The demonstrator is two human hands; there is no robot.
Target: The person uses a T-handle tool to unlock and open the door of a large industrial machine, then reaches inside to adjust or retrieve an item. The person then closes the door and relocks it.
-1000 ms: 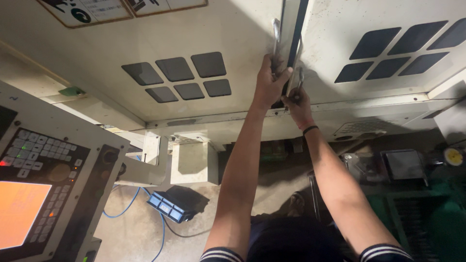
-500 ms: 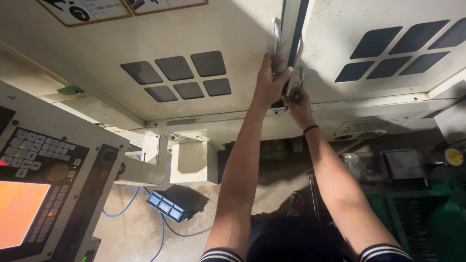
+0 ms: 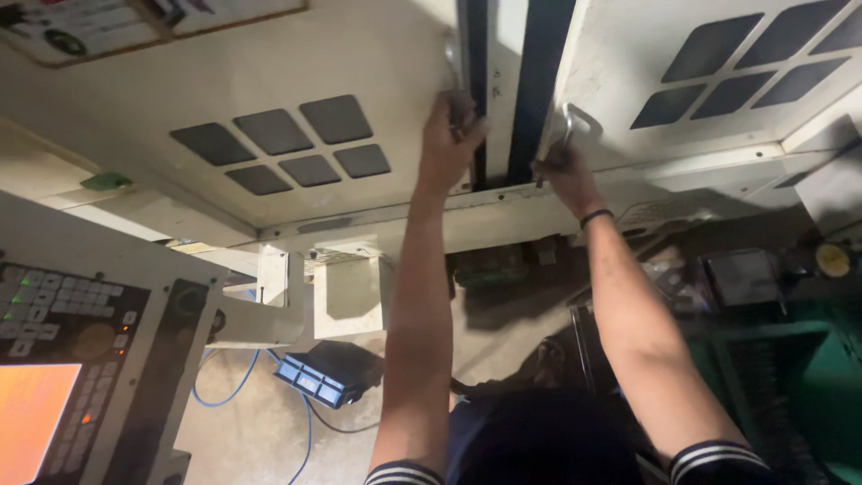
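Note:
Both my arms reach up to two cream machine doors with dark square windows. My left hand (image 3: 452, 133) is closed around the metal handle (image 3: 452, 56) at the edge of the left door (image 3: 377, 63). My right hand (image 3: 558, 169), a dark band on its wrist, grips the curved metal handle (image 3: 575, 120) at the edge of the right door (image 3: 628, 63). A dark gap (image 3: 537, 81) with a pale strip in it shows between the two doors.
A control panel (image 3: 63, 314) with keys and an orange screen (image 3: 31, 422) stands at the lower left. A blue box (image 3: 316, 379) and a blue cable (image 3: 215, 391) lie on the floor below. Green machine parts (image 3: 795, 395) fill the lower right.
The two doors have slid apart and the dark gap between them is wider. My hands, close together before, are now separated, each with its handle.

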